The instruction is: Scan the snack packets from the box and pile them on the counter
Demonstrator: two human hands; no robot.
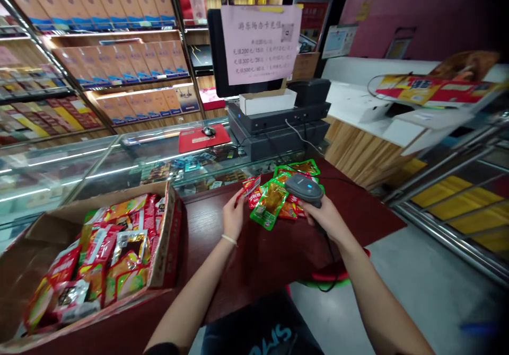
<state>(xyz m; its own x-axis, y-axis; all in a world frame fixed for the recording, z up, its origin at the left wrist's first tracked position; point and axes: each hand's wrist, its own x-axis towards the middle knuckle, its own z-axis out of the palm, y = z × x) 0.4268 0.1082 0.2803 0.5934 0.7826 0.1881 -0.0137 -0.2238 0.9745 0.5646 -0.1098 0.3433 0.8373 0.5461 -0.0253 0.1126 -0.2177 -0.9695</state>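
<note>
My left hand (pixel 234 214) pinches a small red snack packet (pixel 251 185) above the dark red table. In my right hand (pixel 324 217) is a dark grey barcode scanner (pixel 304 186), its head pointing left and a blue light showing on top. The scanner's cord hangs down below my right hand. Between and beyond my hands lies a loose pile of snack packets, with a green-edged packet (pixel 271 202) at the front and red ones beneath. The scanner's head covers part of this pile.
An open cardboard box (pixel 165 249) full of snack packets stands at the left. Behind the table are a glass counter (pixel 91 169), a red mouse pad (pixel 191 140) and a monitor with a pink paper sign (pixel 260 42). A metal railing (pixel 449 238) runs along the right.
</note>
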